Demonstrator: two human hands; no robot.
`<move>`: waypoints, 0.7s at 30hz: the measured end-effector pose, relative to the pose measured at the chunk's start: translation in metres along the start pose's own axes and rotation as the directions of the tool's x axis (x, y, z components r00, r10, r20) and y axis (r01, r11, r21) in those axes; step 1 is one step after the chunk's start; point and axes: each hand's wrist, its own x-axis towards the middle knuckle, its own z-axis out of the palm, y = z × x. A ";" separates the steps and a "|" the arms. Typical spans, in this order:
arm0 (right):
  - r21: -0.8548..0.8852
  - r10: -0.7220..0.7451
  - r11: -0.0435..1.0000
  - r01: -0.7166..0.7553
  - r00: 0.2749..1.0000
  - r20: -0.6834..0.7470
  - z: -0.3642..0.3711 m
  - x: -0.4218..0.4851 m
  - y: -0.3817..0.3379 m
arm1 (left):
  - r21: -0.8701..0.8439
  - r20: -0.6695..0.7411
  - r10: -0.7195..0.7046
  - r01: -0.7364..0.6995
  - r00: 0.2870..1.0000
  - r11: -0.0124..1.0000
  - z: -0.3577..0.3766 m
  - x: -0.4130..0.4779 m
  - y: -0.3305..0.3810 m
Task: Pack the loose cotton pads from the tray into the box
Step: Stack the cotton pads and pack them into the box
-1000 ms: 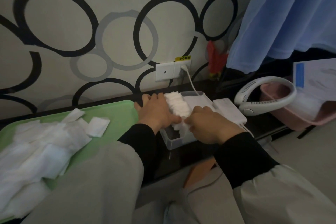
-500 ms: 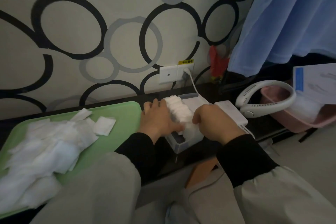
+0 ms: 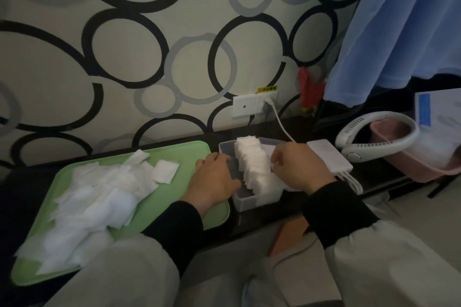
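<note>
Wallpaper (image 3: 124,45) with black and grey rings fills the back. Blue cloth (image 3: 399,32) hangs top right. Green tray (image 3: 192,154) sits left on the dark shelf (image 3: 262,219) and carries a heap of loose cotton pads (image 3: 99,197) (unsorted, overlapping). Pink tub (image 3: 424,172) is far right, with a white neck fan (image 3: 353,123) at its left rim. Box (image 3: 257,200) stands just right of the tray.

Left hand (image 3: 214,179) lies palm down over the box's left edge, fingers straight and relaxed, gripping nothing. Right hand (image 3: 299,169) is on the opposite side with fingers curled and tips against the right face of the packed pads. Cannot tell whether they pinch a pad or only press.

Row of pads (image 3: 252,167) stands on edge inside the box, above its rim, between the two hands. Charger block (image 3: 329,154) is just right of the box, beyond the right hand. Single pad (image 3: 165,171) lies at the heap's far-right edge on the tray. Wall socket (image 3: 244,106) is above the box, with a white cable (image 3: 279,122) plugged in beside it.
</note>
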 end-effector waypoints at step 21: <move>-0.198 -0.228 0.949 0.247 0.967 0.113 0.017 -0.008 -0.047 | -0.011 0.026 0.050 -0.050 0.998 0.999 -0.014 -0.018 -0.016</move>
